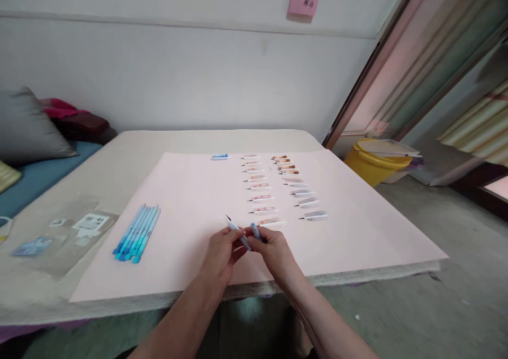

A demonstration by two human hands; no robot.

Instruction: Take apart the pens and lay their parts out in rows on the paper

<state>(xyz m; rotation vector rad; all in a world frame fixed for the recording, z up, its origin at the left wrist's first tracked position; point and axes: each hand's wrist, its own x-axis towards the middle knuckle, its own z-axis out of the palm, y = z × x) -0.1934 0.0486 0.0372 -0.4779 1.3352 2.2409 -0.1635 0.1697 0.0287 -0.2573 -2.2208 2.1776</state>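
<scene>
Near the front middle of the pink sheet, my left hand (221, 249) is closed on a pale pen (234, 224) with its dark tip pointing up and to the left. My right hand (273, 244) is closed on a short blue pen cap (256, 231), its fingers close beside the pen's lower end. Just beyond my hands, a pale patterned cap (270, 221) lies beside a white pen, the nearest in a column of such pairs. A second column of pens with grey and brown caps (315, 216) stands to the right.
Several blue pens (137, 234) lie side by side at the left. Two small blue pieces (219, 156) are at the back of the pink sheet (190, 189). Clear packaging (67, 242) rests on the cloth further left. A yellow bin (363, 163) stands beyond the table's right side.
</scene>
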